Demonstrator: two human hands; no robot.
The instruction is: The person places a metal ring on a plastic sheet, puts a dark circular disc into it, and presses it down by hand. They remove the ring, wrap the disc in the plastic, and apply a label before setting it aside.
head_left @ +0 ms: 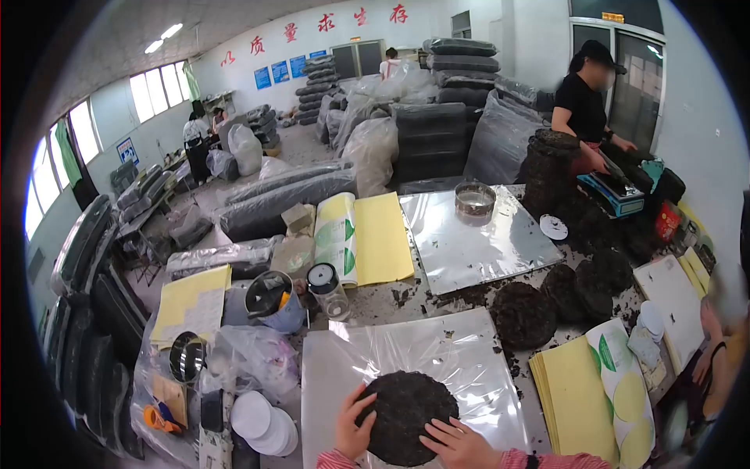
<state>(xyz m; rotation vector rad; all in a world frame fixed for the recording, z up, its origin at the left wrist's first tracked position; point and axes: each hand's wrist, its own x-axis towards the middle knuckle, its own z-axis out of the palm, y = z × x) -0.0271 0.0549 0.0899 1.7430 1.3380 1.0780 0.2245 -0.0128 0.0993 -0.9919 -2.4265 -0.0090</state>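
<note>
A dark, round, flat cake (408, 418) of what looks like dried seaweed lies on a shiny clear plastic sheet in front of me. Its left edge is gripped by my left hand (355, 422), fingers bent over the rim. My right hand (461, 444) holds the lower right edge, its fingers resting on top and its thumb hidden. Beneath the cake, the plastic sheet (328, 367) covers a pale square board. More dark round cakes (525, 314) lie to the right, among scattered dark crumbs.
Yellow paper stacks (558, 406) flank the board. A lidded jar (328, 293), white discs (262, 422) and orange tape (160, 420) stand left. Beyond sits a metal ring (475, 201) on another sheet. A co-worker (590, 109) works by a blue scale (613, 195); another person's arm (715, 367) shows at right.
</note>
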